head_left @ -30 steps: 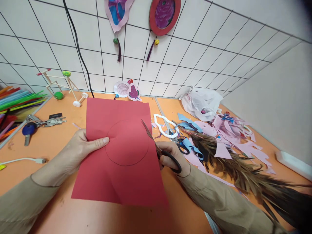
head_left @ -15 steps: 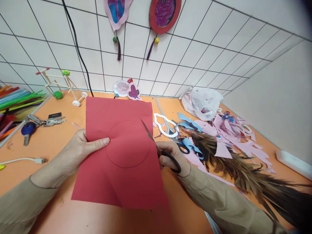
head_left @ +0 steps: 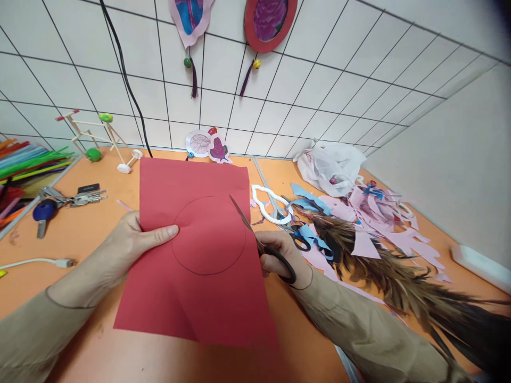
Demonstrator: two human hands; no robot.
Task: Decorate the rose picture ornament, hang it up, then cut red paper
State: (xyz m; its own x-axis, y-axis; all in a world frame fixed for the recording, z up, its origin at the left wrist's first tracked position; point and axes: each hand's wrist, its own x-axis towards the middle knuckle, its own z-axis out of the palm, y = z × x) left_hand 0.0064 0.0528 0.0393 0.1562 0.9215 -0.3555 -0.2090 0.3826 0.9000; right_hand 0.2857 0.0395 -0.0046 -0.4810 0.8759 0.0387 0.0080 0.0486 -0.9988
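A sheet of red paper point(head_left: 191, 298) with a circle drawn on it is held up above the orange table. My left hand point(head_left: 131, 244) grips its left edge, thumb on top beside the circle and fingers hidden behind. My right hand point(head_left: 279, 255) is closed round the black handles of a pair of scissors point(head_left: 244, 219) at the sheet's right edge. One blade lies over the paper, its tip near the circle's upper right; the other blade is hidden, apparently behind the sheet.
Pink paper scraps point(head_left: 375, 213), a feather duster point(head_left: 371, 266), a second pair of scissors point(head_left: 299, 239) and a white plastic bag point(head_left: 331, 167) lie to the right. On the left are keys point(head_left: 85, 198), a white cable point(head_left: 48, 260), a stick model point(head_left: 99, 133) and coloured strips point(head_left: 35, 165).
The red paper's lower edge has shifted very slightly down and left. Both hands and the scissors stay almost where they were.
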